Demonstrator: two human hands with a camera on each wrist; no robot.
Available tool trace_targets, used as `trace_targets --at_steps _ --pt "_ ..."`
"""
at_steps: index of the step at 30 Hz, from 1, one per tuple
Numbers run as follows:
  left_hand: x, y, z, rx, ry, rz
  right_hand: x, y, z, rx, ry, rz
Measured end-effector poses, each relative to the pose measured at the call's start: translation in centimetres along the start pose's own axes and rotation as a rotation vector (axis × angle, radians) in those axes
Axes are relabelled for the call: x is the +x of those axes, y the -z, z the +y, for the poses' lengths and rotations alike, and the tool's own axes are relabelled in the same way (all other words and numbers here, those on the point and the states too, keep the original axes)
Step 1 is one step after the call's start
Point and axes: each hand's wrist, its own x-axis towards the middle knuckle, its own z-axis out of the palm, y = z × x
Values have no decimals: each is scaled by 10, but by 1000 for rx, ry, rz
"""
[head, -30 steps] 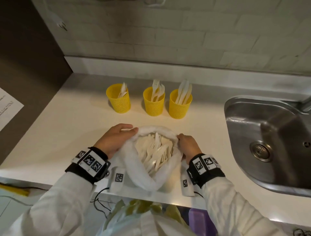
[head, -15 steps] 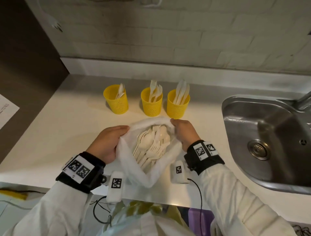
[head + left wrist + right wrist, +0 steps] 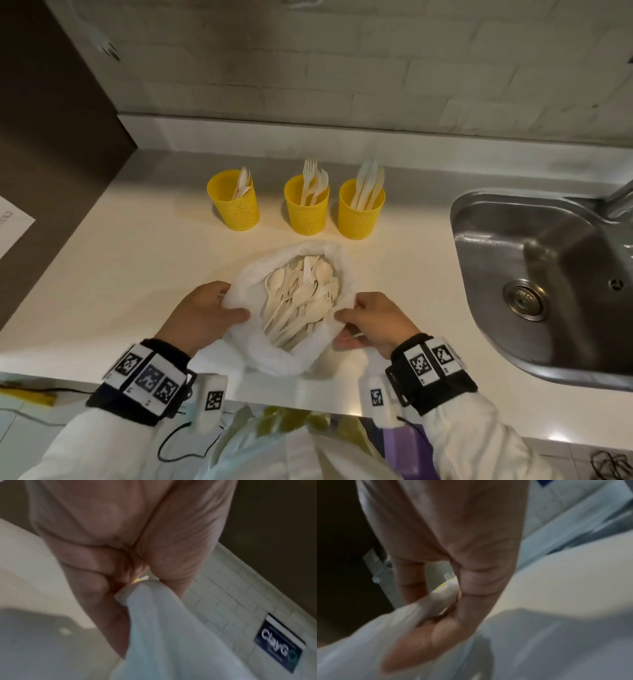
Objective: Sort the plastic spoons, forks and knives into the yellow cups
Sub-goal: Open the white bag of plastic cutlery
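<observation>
White, thin plastic bag (image 3: 274, 353) lies crumpled on the smooth pale counter (image 3: 120, 274), its mouth spread wide. Your left hand (image 3: 202, 315) pinches the bag's left rim and your right hand (image 3: 373, 322) pinches its right rim, the two held apart. Inside is a tangled heap of cream plastic cutlery (image 3: 301, 305). Beyond it stand three yellow perforated cups: left cup (image 3: 234, 205) with spoons, middle cup (image 3: 306, 212) with forks, right cup (image 3: 359, 216) with knives. A steel sink (image 3: 548, 291) sits to the right.
</observation>
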Motion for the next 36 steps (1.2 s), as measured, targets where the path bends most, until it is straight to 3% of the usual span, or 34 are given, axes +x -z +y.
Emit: trace_targets --at_steps 3,5,8,12,14,17,19,21,24,28,32,34,36 --pt "-8 9 -7 -416 42 -122 -2 2 2 227 1 -33" --pt "-11 13 -16 -430 81 -120 -4 5 4 315 -14 -73" --pt "-13 12 -27 -229 146 -7 -5 6 8 382 -26 -80" --pt "-15 13 -35 -459 105 38 -4 0 12 487 -27 -53" --pt "-13 14 -36 -693 118 -48 0 1 15 615 -52 -90" --pt "-7 9 -38 -1074 273 -250 6 -3 23 819 -143 -127" --pt "-5 -7 -37 -1141 373 -311 8 -11 28 854 -177 -97" --pt "-7 -23 -35 -1107 427 -300 10 -16 29 776 -132 7" --pt "-7 -28 -31 -961 369 -198 7 -12 22 730 -57 31" --pt "2 -21 -14 -458 166 22 11 -3 9 86 119 247" --pt "16 -28 -3 71 -185 180 19 -9 -6 -201 271 342" --pt "21 -31 5 -22 -170 194 22 -8 -14 -175 264 365" --pt "21 -32 11 -377 -21 142 27 -4 -16 -205 203 361"
